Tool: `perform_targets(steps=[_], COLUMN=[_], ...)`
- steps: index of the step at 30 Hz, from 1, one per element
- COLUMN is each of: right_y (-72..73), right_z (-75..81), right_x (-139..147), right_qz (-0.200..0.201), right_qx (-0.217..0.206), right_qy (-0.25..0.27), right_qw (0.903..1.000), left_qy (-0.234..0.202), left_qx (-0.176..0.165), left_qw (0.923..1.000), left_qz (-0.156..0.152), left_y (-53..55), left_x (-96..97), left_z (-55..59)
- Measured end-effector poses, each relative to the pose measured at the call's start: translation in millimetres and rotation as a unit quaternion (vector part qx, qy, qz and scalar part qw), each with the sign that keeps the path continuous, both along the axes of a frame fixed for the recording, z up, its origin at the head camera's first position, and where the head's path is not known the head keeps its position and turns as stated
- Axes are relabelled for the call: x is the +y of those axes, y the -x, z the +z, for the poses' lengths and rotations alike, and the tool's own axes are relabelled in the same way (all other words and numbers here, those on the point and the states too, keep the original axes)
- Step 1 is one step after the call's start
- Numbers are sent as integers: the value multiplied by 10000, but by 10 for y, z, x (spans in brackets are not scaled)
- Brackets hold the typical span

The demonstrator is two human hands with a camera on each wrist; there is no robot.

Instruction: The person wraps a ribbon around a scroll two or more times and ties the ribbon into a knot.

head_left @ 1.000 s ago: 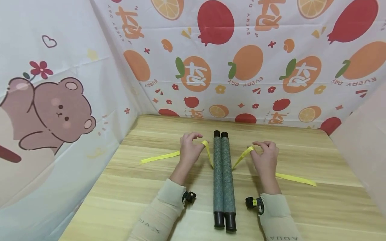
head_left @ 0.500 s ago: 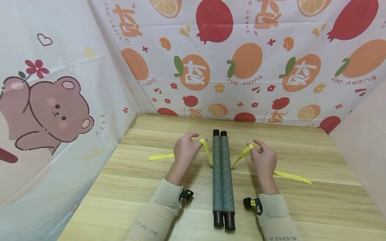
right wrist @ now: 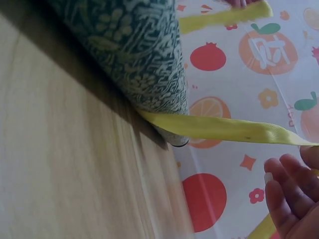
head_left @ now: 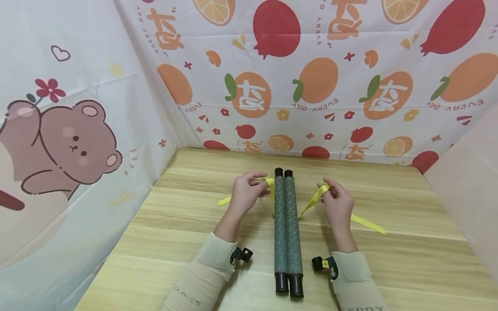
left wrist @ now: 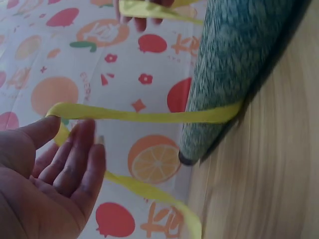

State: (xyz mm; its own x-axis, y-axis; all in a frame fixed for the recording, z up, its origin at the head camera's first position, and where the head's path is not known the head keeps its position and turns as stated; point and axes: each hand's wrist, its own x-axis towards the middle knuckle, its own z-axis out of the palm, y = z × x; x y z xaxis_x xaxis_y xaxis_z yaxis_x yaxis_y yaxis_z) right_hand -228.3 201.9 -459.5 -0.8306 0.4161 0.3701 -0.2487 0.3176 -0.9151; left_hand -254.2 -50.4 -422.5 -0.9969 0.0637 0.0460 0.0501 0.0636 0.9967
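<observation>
A scroll rolled from both ends lies lengthwise on the table, its two green patterned rolls side by side with dark end knobs. A yellow ribbon passes beneath it and comes out on both sides. Left of the rolls, my left hand pinches one length of ribbon by thumb and forefinger, raised off the table. On the other side my right hand pinches the opposite length, also lifted; in the right wrist view that ribbon runs taut from the roll. Loose tails trail outward past both hands.
The wood-grain table ends at a fruit-printed cloth behind. A bear-printed cloth stands on the left and a pale one on the right. Each wrist wears a small black camera.
My left hand has shifted right, bringing its ribbon close against the rolls. My right hand has moved slightly left. Both loose tails have been drawn inward; the scroll stays put.
</observation>
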Motion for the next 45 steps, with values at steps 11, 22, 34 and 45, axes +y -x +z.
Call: perform_targets(steps=[11,22,34,45], right_y=[-43,-190,-247,-227], right_z=[91,299,284,233], right_x=[-117,-307,-362,-318], right_qz=[663,1717,3154,3090], right_qx=[364,941,194,-235], right_qy=[-127,-711,-409,-331], right_qw=[9971,9781,9479,9502], left_qy=[-711,-677,344,-291], left_qx=[131,-65,-12,-355], left_qw=[9931,9754,9642,9583], left_qz=[-928,-2098,-2631,-2821], left_y=[-140,-268,-337,-287], left_x=[223,317,417,390], left_z=[-14,-18,-37,-27])
